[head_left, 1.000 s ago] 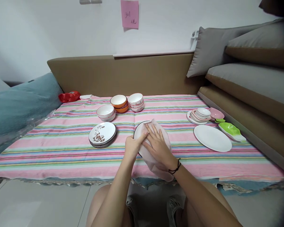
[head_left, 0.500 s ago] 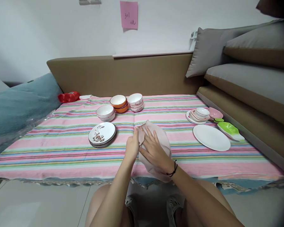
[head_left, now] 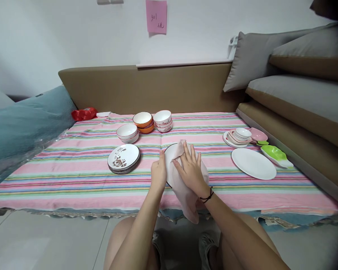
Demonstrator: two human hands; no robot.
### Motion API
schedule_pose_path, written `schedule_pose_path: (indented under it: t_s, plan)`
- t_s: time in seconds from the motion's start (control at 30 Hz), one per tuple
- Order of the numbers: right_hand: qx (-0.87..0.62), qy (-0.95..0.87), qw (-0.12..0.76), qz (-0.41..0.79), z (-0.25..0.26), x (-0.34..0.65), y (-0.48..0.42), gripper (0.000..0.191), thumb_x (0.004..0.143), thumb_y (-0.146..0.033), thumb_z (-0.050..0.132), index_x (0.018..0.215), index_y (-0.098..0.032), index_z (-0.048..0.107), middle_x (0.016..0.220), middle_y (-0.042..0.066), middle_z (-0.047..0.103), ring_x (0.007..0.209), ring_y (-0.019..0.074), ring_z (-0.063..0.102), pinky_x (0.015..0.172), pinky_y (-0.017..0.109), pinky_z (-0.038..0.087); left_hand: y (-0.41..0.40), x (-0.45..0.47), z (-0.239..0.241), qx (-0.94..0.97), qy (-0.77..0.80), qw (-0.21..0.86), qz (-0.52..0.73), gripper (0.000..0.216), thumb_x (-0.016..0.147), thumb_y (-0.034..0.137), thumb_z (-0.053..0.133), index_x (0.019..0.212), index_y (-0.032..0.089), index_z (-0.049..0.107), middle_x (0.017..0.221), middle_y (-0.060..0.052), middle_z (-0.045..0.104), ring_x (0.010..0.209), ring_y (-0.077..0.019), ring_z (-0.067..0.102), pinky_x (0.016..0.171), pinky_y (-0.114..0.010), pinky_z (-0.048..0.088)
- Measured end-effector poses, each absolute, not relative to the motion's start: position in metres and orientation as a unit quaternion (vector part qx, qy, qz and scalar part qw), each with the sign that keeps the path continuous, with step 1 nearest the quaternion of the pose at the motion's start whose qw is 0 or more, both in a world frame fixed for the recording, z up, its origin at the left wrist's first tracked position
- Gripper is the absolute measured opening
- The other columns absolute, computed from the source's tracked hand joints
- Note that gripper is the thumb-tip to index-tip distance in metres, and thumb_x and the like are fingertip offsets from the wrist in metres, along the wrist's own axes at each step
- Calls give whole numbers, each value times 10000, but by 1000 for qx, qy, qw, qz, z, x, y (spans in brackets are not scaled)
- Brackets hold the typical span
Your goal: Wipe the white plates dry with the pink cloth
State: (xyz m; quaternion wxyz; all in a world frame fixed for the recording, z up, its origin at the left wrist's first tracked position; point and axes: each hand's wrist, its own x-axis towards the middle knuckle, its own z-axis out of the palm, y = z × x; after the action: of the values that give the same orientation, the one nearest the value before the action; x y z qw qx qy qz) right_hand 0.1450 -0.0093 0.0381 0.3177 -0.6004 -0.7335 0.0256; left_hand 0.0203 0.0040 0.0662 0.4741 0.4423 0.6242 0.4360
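A plate with a dark rim is tilted up in front of me above the striped cloth. My left hand grips its left edge, thumb upright along the rim. Most of the plate is hidden under a pale pinkish wiping cloth, whose lower end hangs below it. My right hand lies on that cloth with its fingers spread, pressing it against the plate. To the left of my hands sits a stack of dark-rimmed white plates, the top one with a brown flower pattern.
Behind the plate stack stand white bowls, orange bowls and patterned white bowls. At right lie an oval white plate, a green leaf-shaped dish and small stacked dishes. Cushions line the right side.
My right hand has moved slightly up and right across the plate, fingers more spread. The wiping cloth has shifted, hanging lower and baring the plate's left rim. My left hand keeps its grip.
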Motion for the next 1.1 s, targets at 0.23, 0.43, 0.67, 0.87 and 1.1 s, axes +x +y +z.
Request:
schedule_pose_path:
  t_s: [0.23,0.43,0.67,0.87,1.1]
  plan:
    - [-525,-807,261,66,38,140,-23,524,947,-496,291,1400,-248,386,1556,25,133,1433,303,40,1103,606,100,6,18,60,445,610,457,469,723,777,758,306,690,128,648,636,-90,607,613,-195,530,566,-284,383]
    - [-575,-771,270,42,42,153,-12,582,933,-541,290,1409,-218,373,1556,24,117,1436,276,52,1125,561,96,4,28,62,461,607,470,445,697,815,709,298,641,124,635,636,-104,622,633,-203,554,577,-284,410]
    - [-609,-714,338,72,40,182,-8,521,914,-463,392,1348,-183,463,1555,53,131,1428,295,103,1136,518,144,8,27,59,394,607,476,500,729,809,721,320,818,88,683,742,-135,679,658,-212,611,546,-272,448]
    - [-522,-655,501,220,41,186,-2,498,893,-349,451,1376,-229,424,1549,39,177,1413,201,203,1149,363,210,16,18,54,321,586,501,550,667,823,679,390,973,101,687,967,-154,705,865,-228,660,663,-255,513]
    - [-467,-372,665,449,42,179,0,481,772,-336,616,1240,-259,531,1209,25,622,1134,223,558,1008,390,403,17,17,52,308,550,561,537,644,845,663,372,1099,141,652,1091,-126,684,959,-226,657,692,-262,529]
